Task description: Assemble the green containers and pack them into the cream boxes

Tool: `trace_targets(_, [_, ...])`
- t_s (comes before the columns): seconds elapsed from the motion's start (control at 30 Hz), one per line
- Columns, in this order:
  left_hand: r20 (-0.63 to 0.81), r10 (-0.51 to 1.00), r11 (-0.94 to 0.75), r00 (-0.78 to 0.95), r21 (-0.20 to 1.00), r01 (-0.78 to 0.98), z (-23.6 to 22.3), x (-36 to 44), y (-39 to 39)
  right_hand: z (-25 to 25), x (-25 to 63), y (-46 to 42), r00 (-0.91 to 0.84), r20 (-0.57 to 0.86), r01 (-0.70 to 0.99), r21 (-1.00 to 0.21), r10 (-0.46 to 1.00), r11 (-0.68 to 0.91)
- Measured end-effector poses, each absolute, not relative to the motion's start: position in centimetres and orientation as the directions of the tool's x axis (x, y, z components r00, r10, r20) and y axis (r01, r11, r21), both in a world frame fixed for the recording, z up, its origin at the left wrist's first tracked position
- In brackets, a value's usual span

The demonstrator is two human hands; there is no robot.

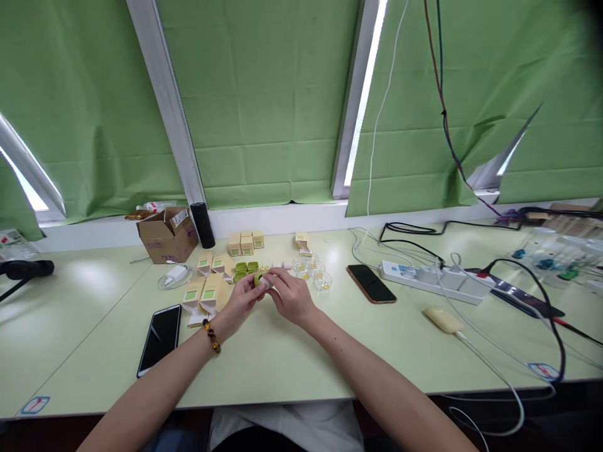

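My left hand [241, 299] is closed around a small green square container [257, 278] above the middle of the table. The fingertips of my right hand [292, 299] meet it there, pinched at a small white piece [266, 284] against the container's side; its exact kind is too small to tell. Just behind my hands stand several more green square containers [241, 268]. To the right of them sits a cluster of clear small cups [322, 280] with yellow bits inside. Open kraft paper boxes [214, 292] with green windows lie beside my left hand.
Small closed boxes [246, 243] and one more paper box [303, 242] stand farther back. A cardboard carton [168, 235] and a black cylinder [202, 225] are behind left. Phones [160, 336] [371, 284] flank my hands. A power strip [436, 282] with tangled cables lies right.
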State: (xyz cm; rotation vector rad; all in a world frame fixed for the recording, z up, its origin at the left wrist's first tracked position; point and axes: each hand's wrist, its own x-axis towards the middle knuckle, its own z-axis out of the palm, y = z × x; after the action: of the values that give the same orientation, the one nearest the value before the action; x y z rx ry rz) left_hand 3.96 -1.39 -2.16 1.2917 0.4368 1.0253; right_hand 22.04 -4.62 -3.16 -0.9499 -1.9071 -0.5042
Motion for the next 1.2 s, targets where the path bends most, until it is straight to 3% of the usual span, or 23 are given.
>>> trace_targets(0.4, [0.438,0.781,-0.339,0.444,0.896,-0.288,-2.8,4.4,-1.4,-3.1,21.8,-4.8,-0.320,0.863,0.826,0.051,0.391,0.562])
trace_targets(0.93, [0.420,0.829,-0.368,0.369,0.907,-0.205,-3.0,4.4,-1.3,-2.6,21.3,-5.1,-0.321,0.905,0.809,0.109,0.279,0.577])
trace_targets(1.2, [0.500,0.829,-0.468,0.252,0.866,-0.179,-3.3,5.2,-2.2,-2.4,20.9,-5.3,-0.317,0.918,0.809,0.132,0.236,0.572])
